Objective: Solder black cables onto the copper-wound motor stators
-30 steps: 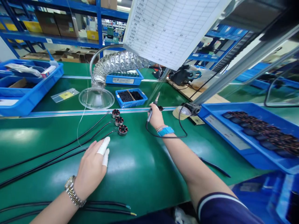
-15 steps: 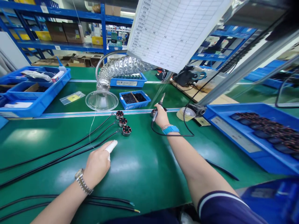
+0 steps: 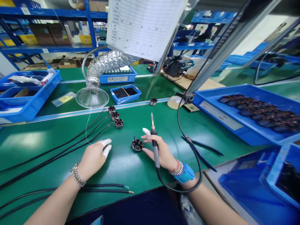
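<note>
My right hand (image 3: 160, 151) grips a soldering iron (image 3: 154, 140) with its tip pointing up, and its outstretched fingers touch a small motor stator (image 3: 137, 145) lying on the green mat (image 3: 131, 168). My left hand (image 3: 93, 157) rests on the mat with white finger cots on two fingers, lightly curled, a thin solder wire (image 3: 87, 125) rising beside it. Three stators (image 3: 115, 116) with black cables lie in a row farther back.
A clear fume-extractor funnel (image 3: 92, 97) on a foil hose stands behind the stators. Another stator (image 3: 153, 101) and a tape roll (image 3: 174, 102) lie at the back. Blue trays (image 3: 243, 122) of parts sit right, blue bins (image 3: 28, 93) left, tweezers (image 3: 201, 145) at right.
My right hand has come back from the far edge to the near middle with the soldering iron, and a stator now lies by its fingers. The left hand has barely moved.
</note>
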{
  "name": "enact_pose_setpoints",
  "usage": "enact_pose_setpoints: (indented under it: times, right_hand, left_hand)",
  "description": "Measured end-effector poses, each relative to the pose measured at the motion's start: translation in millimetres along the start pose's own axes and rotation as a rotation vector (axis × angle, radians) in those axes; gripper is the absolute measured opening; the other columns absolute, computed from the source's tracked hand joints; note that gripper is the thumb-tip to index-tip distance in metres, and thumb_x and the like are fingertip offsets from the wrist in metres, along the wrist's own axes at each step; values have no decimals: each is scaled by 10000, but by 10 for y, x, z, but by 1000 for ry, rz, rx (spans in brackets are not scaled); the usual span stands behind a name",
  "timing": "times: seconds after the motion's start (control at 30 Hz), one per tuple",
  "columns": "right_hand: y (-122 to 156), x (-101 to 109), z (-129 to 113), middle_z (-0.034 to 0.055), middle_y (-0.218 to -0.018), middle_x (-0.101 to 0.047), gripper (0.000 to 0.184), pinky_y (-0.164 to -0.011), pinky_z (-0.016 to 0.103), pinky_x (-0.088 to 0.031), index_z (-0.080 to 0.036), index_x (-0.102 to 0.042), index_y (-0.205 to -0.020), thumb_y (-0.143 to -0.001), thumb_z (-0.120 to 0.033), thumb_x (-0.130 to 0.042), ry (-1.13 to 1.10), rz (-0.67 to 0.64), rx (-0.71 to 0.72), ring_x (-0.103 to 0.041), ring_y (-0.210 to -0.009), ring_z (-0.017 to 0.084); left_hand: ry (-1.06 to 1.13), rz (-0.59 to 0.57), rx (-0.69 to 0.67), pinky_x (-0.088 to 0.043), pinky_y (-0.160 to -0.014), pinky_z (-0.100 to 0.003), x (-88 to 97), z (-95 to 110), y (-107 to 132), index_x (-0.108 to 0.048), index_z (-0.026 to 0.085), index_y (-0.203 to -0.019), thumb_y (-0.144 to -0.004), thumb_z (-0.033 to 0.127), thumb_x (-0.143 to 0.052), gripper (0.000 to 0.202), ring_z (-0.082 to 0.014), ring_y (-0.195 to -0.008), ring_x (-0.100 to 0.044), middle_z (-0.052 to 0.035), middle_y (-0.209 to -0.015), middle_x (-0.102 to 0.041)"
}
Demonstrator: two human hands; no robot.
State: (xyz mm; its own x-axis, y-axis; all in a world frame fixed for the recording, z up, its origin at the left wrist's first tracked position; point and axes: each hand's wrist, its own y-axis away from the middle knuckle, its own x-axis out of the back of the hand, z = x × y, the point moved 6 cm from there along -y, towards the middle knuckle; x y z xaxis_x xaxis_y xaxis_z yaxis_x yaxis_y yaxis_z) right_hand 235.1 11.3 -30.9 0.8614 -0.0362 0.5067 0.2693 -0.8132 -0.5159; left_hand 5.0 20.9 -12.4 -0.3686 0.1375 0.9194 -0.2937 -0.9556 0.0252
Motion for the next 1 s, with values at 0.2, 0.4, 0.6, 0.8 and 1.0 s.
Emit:
enact_pose_setpoints:
  times: [0.2, 0.4, 0.6, 0.8, 1.0]
  right_hand:
    - [93, -153, -34, 84, -1098, -516, 455, -819, 347, -490, -218, -403, -1121, -729, -182, -632, -49, -10, -95, -568, -921, 183]
    - [131, -257, -166, 71, -1044, -545, 424, -854, 344, -469, -201, -427, -1095, -729, -168, -637, -139, -82, 13, -562, -944, 181]
    - [200, -305, -275, 84, -1031, -543, 395, -790, 321, -486, -191, -426, -1094, -746, -150, -609, -188, -106, 69, -554, -885, 177]
    - [199, -319, -259, 81, -1003, -533, 397, -779, 313, -482, -191, -408, -1099, -751, -133, -591, -211, -105, 89, -541, -861, 171]
    - [217, -327, -258, 66, -944, -526, 394, -717, 291, -480, -197, -385, -1116, -768, -154, -564, -188, -108, 109, -519, -773, 155]
  left_hand:
    - [474, -286, 104, -399, -655, -265, -100, 185, 8, -609, 163, -786, -771, 458, -472, 326, -169, -706, -534, -27, -781, -624]
    - [704, -314, 255, -252, -525, -234, -194, 215, -36, -594, 150, -741, -727, 462, -531, 319, -98, -533, -315, 42, -584, -431]
    - [621, -326, 257, -215, -520, -238, -159, 343, -122, -565, 148, -676, -729, 482, -527, 341, -94, -518, -251, 61, -527, -340]
    - [618, -331, 262, -221, -521, -234, -138, 437, -188, -522, 154, -607, -706, 417, -557, 284, -90, -521, -258, 61, -538, -363]
    - [671, -322, 315, -226, -520, -232, -178, 382, -186, -560, 145, -649, -679, 313, -567, 171, -89, -536, -274, 42, -586, -419]
